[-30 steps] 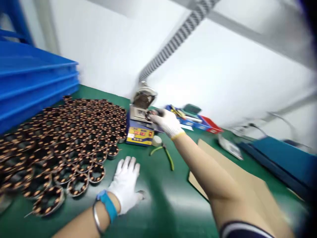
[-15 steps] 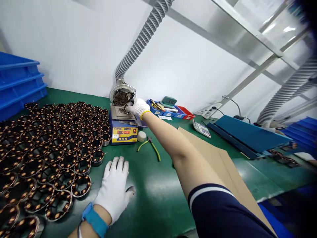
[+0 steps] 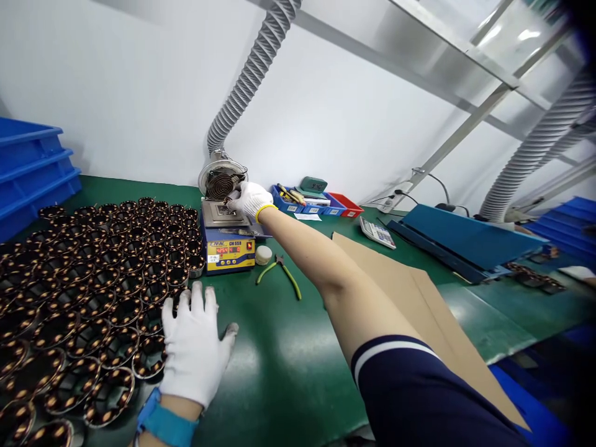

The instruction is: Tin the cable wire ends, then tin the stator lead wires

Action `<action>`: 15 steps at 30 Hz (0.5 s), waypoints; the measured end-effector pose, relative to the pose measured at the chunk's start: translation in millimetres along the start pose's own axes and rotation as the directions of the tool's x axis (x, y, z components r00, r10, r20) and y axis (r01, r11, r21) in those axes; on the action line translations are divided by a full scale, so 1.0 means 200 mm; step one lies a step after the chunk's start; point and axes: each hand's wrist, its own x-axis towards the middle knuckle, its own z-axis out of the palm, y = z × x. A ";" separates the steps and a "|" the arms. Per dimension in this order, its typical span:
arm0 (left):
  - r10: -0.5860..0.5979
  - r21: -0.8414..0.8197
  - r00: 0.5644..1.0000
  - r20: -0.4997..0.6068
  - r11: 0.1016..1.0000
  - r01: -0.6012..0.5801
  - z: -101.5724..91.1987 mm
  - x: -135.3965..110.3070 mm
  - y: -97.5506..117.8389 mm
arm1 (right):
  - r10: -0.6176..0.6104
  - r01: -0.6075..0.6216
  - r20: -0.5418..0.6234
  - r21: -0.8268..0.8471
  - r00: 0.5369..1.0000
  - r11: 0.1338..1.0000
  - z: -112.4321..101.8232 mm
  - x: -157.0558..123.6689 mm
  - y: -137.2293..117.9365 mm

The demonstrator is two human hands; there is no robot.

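Note:
My right hand (image 3: 251, 202), in a white glove with a yellow cuff, reaches over the steel top of the solder pot (image 3: 229, 251). Its fingers are closed on a stator (image 3: 228, 202), mostly hidden by the glove. My left hand (image 3: 195, 354), gloved in white, is open with fingers spread at the right edge of many copper-wound stators (image 3: 107, 279). Its fingertips overlap the nearest stators; whether they touch is unclear. Green-handled cutters (image 3: 280, 264) lie to the right of the pot, near a small round white container (image 3: 263, 254).
A grey hose (image 3: 256, 68) with a round hood hangs behind the pot. Blue crates (image 3: 32, 167) are stacked at left. Small blue and red bins (image 3: 347, 205), a calculator (image 3: 377, 233), cardboard (image 3: 395, 292) and a blue metal stand (image 3: 470, 242) are at right.
My left hand has moved left, from the bare green table to the edge of the stators. My right hand stays at the pot. The view has shifted slightly.

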 end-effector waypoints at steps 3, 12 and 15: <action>0.063 -0.060 0.998 -0.025 0.996 -0.065 0.01 -0.01 0.00 | -0.006 0.006 -0.029 0.001 1.000 1.000 -0.02 0.00 -0.01; 0.191 -0.191 0.976 -0.107 0.959 -0.208 0.04 -0.02 0.04 | 0.005 -0.005 -0.017 -0.030 1.000 1.000 -0.05 -0.06 -0.05; 0.071 -0.123 0.995 -0.069 0.989 -0.079 0.02 -0.01 0.04 | -0.006 0.006 -0.019 -0.043 1.000 0.999 -0.04 -0.06 -0.05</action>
